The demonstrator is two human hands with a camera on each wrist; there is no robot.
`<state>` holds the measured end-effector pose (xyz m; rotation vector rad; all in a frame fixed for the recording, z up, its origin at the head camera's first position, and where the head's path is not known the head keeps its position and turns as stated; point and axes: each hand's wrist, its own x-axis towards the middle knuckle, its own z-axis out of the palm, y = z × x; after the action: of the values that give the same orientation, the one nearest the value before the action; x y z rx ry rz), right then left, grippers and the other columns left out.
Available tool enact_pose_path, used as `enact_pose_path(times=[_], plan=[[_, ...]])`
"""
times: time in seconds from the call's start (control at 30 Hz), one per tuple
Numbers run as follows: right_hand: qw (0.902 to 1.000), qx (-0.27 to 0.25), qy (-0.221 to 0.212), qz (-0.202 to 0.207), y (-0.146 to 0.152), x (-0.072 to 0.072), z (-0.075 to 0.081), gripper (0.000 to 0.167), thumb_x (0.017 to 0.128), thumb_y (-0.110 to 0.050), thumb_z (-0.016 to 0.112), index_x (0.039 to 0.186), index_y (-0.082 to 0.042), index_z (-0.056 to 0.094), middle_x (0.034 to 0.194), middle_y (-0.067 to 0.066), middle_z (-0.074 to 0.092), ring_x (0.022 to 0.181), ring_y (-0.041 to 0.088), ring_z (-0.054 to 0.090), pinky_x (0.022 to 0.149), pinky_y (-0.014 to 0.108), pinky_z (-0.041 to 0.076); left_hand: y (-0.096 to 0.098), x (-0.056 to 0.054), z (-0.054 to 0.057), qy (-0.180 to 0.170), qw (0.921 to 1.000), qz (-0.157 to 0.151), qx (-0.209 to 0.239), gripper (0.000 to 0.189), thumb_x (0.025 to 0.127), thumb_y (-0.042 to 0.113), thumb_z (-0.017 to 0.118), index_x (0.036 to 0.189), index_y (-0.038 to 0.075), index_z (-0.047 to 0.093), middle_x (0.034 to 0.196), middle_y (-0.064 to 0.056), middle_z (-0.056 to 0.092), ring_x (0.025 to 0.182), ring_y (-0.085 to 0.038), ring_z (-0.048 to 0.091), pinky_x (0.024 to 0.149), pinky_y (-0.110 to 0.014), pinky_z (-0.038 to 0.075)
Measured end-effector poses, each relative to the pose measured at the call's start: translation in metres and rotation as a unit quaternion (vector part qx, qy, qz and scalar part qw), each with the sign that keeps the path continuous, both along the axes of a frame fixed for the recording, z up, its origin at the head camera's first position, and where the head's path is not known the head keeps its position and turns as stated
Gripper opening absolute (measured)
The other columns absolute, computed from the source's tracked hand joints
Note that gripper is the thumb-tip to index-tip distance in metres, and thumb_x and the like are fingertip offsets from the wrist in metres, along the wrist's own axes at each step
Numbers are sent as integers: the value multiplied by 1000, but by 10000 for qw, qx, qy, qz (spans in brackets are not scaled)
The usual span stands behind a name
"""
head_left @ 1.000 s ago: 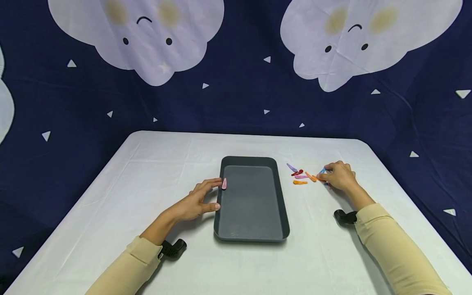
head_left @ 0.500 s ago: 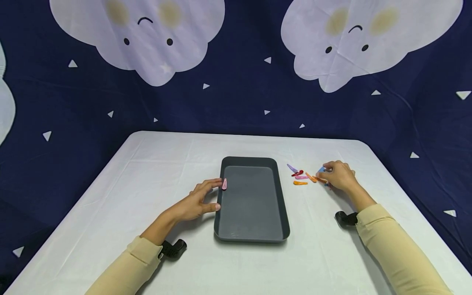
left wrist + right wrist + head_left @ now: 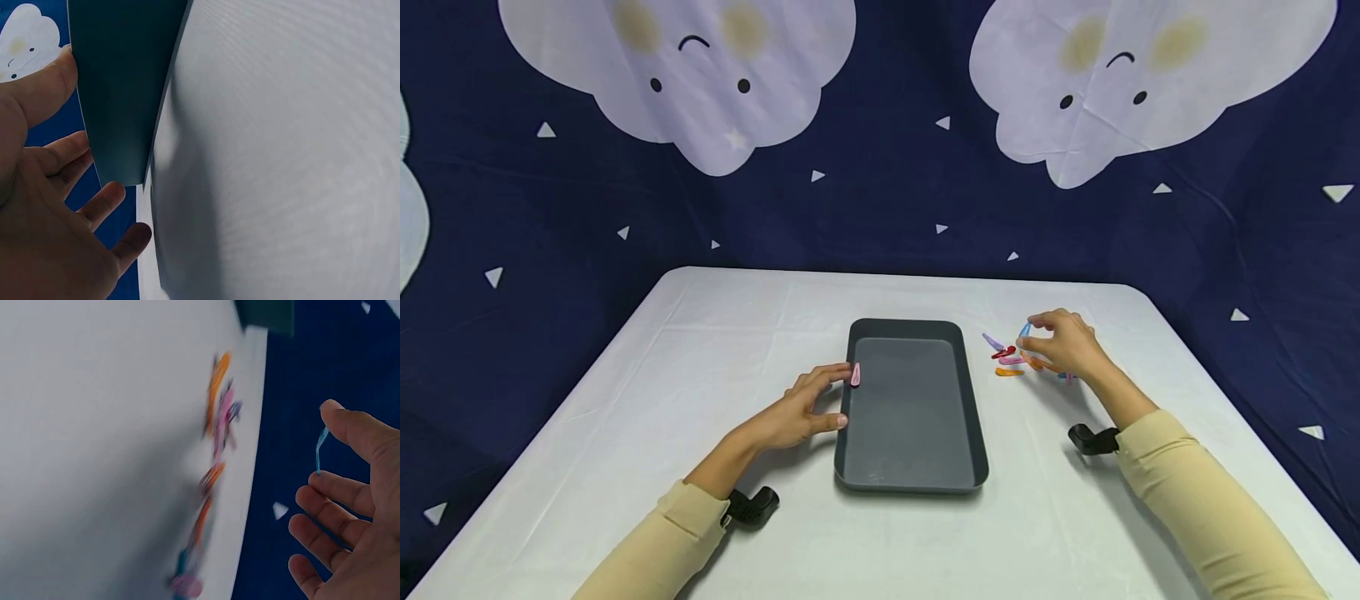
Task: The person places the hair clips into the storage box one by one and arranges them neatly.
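Observation:
My right hand (image 3: pixel 1066 340) pinches a light blue hair clip (image 3: pixel 321 450) between thumb and index finger, raised above the table. Beneath and beside it lie several hair clips: a purple one (image 3: pixel 992 342), a dark red one (image 3: pixel 1003 353), a pink one (image 3: pixel 1011 361) and an orange one (image 3: pixel 1009 372) among them. On the left, my left hand (image 3: pixel 797 412) touches the long side of a dark grey tray (image 3: pixel 912 487) with its thumb and fingers extended. A pink hair clip (image 3: pixel 855 375) rests at the tray's left edge, close to the left fingertips.
A white cloth covers the table (image 3: pixel 737 333). Behind it hangs a dark blue curtain (image 3: pixel 880 225) with clouds and small triangles. Each wrist wears a black camera mount, the right one (image 3: pixel 1093 439) hanging just over the cloth.
My right hand has lifted the light blue clip off the pile and moved left and up with it. The left hand and the tray stay where they were.

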<state>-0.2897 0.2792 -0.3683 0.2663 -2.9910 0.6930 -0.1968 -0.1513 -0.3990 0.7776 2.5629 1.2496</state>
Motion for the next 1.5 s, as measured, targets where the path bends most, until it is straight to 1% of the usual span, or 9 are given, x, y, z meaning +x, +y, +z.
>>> enact_pose_path(times=[0.13,0.37,0.6,0.73,0.87,1.0,1.37,1.5], plan=[[9994,-192,119,253,-17,4,10,56,86,-38,67,126,-1,57,125,23,55,116,40,44,100,60,25,0,-1,0,33,10000,-14,-52,67,89,23,66,146,10,33,155,-4,25,139,-35,22,106,-69,12],[9974,-514,106,499,-48,9,25,55,82,-35,71,126,-6,59,126,20,56,118,37,45,97,54,34,0,0,0,5,10000,-23,-41,68,89,22,66,146,10,32,155,-4,25,139,-35,22,106,-69,12],[9931,-658,244,941,-87,16,37,54,81,-36,72,125,-8,59,123,15,58,120,33,45,103,53,28,0,1,0,-4,10000,-5,-47,68,89,24,65,146,10,32,155,-5,24,140,-35,20,106,-70,11],[9900,-732,262,1178,-108,20,42,54,81,-37,72,126,-10,59,123,11,57,120,30,44,103,51,28,0,1,0,-24,10000,2,-44,68,89,23,65,146,10,32,155,-5,24,140,-35,19,105,-71,9],[9869,-800,309,1369,-125,22,43,53,80,-37,73,125,-11,60,123,9,57,118,29,44,103,50,28,0,0,-1,-32,10000,-5,-29,68,89,23,65,146,9,31,156,-5,23,140,-35,19,105,-71,9],[9858,-830,245,1442,-140,21,41,53,79,-37,74,123,-11,61,122,8,58,118,28,45,103,48,29,0,0,-1,-39,10000,-7,-19,68,89,23,65,146,8,31,156,-6,23,140,-36,18,105,-71,9],[9833,-734,280,1639,-169,17,27,53,78,-37,74,122,-10,63,118,9,61,112,28,49,98,47,32,0,0,0,-127,9999,-28,-24,68,89,23,65,147,9,31,156,-5,21,140,-36,18,105,-70,10],[9842,-588,270,1651,-177,15,20,53,78,-37,74,122,-9,63,118,8,61,111,29,49,97,47,34,0,0,-1,-120,9999,-43,-33,68,90,24,65,147,9,31,156,-5,22,140,-37,19,105,-70,10]])
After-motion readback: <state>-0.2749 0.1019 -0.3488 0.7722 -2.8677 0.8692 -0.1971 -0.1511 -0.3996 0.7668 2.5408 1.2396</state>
